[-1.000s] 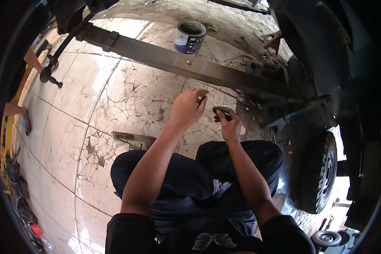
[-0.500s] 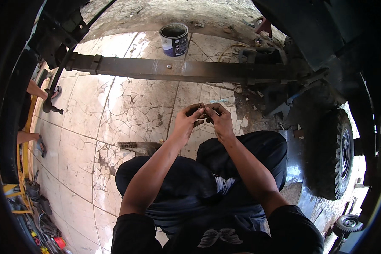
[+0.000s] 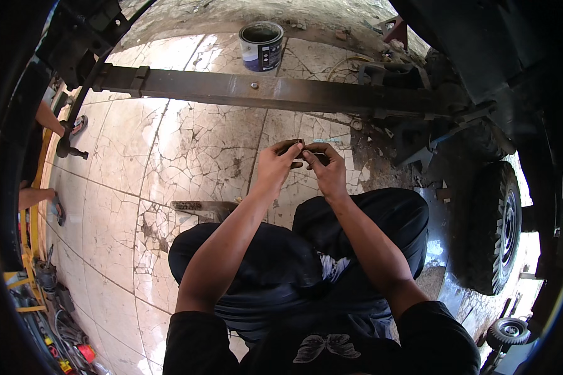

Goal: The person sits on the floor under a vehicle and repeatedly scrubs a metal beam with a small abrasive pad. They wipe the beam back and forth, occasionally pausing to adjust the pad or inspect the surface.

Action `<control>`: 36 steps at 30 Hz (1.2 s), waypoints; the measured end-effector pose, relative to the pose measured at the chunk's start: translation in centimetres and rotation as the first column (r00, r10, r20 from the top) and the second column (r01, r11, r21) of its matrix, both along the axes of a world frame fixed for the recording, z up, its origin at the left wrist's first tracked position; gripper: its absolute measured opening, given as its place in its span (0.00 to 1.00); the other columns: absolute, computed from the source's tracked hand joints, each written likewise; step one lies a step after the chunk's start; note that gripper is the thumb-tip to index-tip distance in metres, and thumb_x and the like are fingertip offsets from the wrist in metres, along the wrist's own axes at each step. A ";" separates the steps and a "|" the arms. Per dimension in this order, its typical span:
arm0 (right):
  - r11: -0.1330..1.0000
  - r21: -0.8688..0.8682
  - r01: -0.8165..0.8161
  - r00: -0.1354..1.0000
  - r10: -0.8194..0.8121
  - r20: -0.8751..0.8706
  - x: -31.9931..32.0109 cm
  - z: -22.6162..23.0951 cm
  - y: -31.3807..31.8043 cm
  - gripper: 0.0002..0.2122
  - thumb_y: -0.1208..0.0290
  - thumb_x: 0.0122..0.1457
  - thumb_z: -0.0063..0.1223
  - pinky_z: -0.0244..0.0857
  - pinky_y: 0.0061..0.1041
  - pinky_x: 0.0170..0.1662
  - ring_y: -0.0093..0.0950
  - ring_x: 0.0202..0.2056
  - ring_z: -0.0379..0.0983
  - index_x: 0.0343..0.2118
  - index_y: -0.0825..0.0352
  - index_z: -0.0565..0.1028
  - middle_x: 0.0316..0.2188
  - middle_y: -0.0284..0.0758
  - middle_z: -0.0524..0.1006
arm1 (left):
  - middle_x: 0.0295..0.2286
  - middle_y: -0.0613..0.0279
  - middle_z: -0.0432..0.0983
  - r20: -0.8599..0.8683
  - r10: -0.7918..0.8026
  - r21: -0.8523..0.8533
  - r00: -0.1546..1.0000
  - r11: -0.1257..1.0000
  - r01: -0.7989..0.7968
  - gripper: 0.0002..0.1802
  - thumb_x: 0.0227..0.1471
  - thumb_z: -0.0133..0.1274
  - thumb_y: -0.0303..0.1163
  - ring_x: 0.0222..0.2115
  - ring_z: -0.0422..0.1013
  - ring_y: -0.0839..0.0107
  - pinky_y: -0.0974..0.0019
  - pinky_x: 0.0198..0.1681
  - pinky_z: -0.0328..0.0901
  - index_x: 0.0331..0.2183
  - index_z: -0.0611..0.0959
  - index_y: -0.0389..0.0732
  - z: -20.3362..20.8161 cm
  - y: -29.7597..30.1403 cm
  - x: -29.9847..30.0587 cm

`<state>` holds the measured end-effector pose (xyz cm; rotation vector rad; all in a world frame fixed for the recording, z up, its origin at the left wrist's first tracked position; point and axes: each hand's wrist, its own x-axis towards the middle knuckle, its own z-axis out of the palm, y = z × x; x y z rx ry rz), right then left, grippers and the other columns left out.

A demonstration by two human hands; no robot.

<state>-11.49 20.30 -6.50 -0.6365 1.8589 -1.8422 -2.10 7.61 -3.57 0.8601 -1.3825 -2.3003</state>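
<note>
A cracked, pale tiled floor [image 3: 197, 140] bears an open paint can [image 3: 261, 56] at the frame's upper centre, a light-blue scrap [image 3: 335, 140] right of centre and sandalled feet [image 3: 78, 125] at far left.

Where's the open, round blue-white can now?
Head view, top, slightly left of centre: the open, round blue-white can stands just beyond the long dark metal beam.

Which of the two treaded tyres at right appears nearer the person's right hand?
The larger tyre, higher in the picture; the smaller tyre sits below it, farther from the right hand.
</note>
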 end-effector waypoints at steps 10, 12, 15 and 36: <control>0.983 -0.182 -0.020 0.953 0.073 0.294 -0.7 -0.7 0.2 0.11 0.68 0.67 0.63 0.73 0.22 0.41 0.21 0.37 0.78 0.46 0.70 0.81 0.35 0.32 0.83 | 0.37 0.57 0.85 0.133 0.001 -0.305 0.991 0.951 0.040 0.14 0.62 0.59 0.26 0.36 0.79 0.74 0.69 0.41 0.73 0.47 0.86 0.28 -0.8 -0.2 -0.1; 0.987 -0.163 0.007 0.963 0.037 0.265 -0.8 -0.9 0.3 0.12 0.68 0.67 0.63 0.73 0.22 0.42 0.21 0.37 0.78 0.46 0.71 0.82 0.35 0.32 0.83 | 0.37 0.57 0.85 0.155 -0.010 -0.318 0.988 0.946 0.059 0.14 0.62 0.59 0.26 0.36 0.80 0.74 0.69 0.40 0.73 0.46 0.86 0.28 -0.5 0.0 -0.1; 0.992 -0.113 0.055 0.975 -0.029 0.219 -0.8 -0.7 0.2 0.11 0.69 0.67 0.62 0.73 0.22 0.41 0.20 0.36 0.79 0.48 0.70 0.82 0.35 0.32 0.84 | 0.37 0.58 0.86 0.150 -0.051 -0.246 0.987 0.965 0.087 0.13 0.62 0.59 0.25 0.36 0.80 0.74 0.68 0.40 0.74 0.46 0.87 0.29 -0.4 -0.1 0.1; 0.920 -0.381 -0.086 0.746 0.313 0.588 -1.4 2.0 0.9 0.09 0.73 0.68 0.57 0.74 0.26 0.52 0.25 0.42 0.81 0.46 0.71 0.80 0.39 0.35 0.84 | 0.42 0.48 0.83 -0.158 -0.148 0.056 0.976 0.986 0.159 0.15 0.60 0.54 0.20 0.44 0.79 0.64 0.63 0.53 0.72 0.47 0.83 0.22 -0.5 -2.6 0.9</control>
